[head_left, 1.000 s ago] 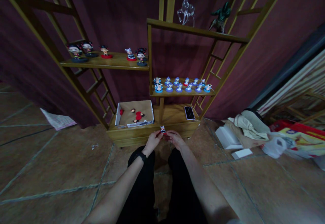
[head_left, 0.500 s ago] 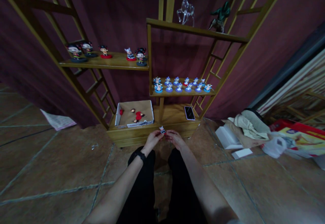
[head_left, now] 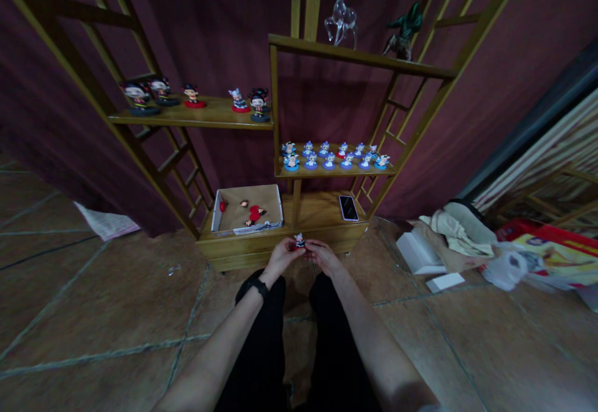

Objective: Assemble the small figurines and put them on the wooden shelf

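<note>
Between my fingertips is a small figurine (head_left: 299, 240) with a pale head, a dark body and a red base, held upright just in front of the cabinet's lower edge. My left hand (head_left: 281, 257) closes on it from the left, and my right hand (head_left: 323, 255) grips it from the right. Just beyond my left hand, a shallow cardboard box (head_left: 224, 230) holds several small figurine parts, some of them red. A similar figurine (head_left: 238, 100) with a red base stands on the left shelf (head_left: 215, 113).
Several blue and purple figurines (head_left: 329, 161) stand in two rows on the right shelf. A phone (head_left: 348, 208) lies on the cabinet's lower board. Above are a glass deer (head_left: 343, 19) and a green statuette (head_left: 405, 32). White boxes (head_left: 420, 253) and bags sit on the floor at right.
The figurine in my hands has shifted very slightly to the right. Both hands stay on it, and the shelves and box look the same.
</note>
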Demonstrator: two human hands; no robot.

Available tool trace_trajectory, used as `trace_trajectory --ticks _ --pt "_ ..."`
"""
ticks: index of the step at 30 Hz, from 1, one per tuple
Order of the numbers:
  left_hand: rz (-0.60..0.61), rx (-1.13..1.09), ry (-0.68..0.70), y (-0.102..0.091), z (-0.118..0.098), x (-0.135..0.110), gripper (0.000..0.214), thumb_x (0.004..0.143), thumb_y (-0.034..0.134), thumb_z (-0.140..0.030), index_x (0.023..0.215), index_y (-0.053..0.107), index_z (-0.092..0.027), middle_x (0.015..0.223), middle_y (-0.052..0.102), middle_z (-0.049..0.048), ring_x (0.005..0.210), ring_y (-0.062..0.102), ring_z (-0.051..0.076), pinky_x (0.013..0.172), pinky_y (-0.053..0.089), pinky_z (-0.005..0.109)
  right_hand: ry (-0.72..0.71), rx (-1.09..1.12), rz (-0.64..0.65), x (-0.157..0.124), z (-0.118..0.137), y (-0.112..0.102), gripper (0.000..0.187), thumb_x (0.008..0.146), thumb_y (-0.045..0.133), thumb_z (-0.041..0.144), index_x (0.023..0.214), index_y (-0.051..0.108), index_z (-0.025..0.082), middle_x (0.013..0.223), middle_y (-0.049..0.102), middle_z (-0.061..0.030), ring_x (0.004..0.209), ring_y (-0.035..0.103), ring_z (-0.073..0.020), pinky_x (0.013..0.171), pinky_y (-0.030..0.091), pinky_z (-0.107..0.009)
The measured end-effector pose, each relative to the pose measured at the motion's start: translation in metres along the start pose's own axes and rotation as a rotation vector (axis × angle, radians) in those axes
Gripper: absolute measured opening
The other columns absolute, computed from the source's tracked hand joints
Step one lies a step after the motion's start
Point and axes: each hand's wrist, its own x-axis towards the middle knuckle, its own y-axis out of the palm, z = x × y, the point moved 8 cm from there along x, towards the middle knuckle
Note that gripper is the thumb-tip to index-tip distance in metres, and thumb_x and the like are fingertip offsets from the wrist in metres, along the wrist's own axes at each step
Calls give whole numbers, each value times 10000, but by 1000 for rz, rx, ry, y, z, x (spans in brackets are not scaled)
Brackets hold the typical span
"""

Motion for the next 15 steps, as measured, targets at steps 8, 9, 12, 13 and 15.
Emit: trace_trajectory --ticks 8,9,12,13,15 --pt "75 -57 -74 6 -15 -8 456 655 654 -463 946 610 -113 926 677 104 804 631 185 789 485 349 -7 84 -20 -1 4 -4 206 671 682 284 839 655 166 762 687 -44 635 601 -114 680 476 -269" --pt "79 -63 -75 6 -16 -9 458 652 658 -459 947 613 -112 927 677 106 802 632 185 791 485 349 -9 88 -16 -1 5 -3 202 677 677 281 844 655 168 764 687 -42 638 601 -114 686 476 -270" --pt "74 -47 -74 5 -15 -8 453 632 681 -443 934 622 -110 900 683 103 785 633 185 767 493 344 -3 85 -17 -1 5 -3 204 688 668 278 862 655 173 767 689 -40 649 610 -118 701 477 -278" --pt "59 -35 -71 4 -14 -8 451 623 690 -436 928 624 -110 883 685 100 772 632 184 750 497 340 2 84 -20 -1 4 -4 204 688 668 279 863 654 175 769 691 -41 655 614 -121 704 478 -281" --pt "16 -13 -61 1 -13 -7 443 608 704 -417 921 622 -115 850 686 89 744 630 177 721 503 329 15 82 -25 0 3 -4 207 682 674 277 861 651 177 784 695 -43 675 627 -128 708 478 -285"
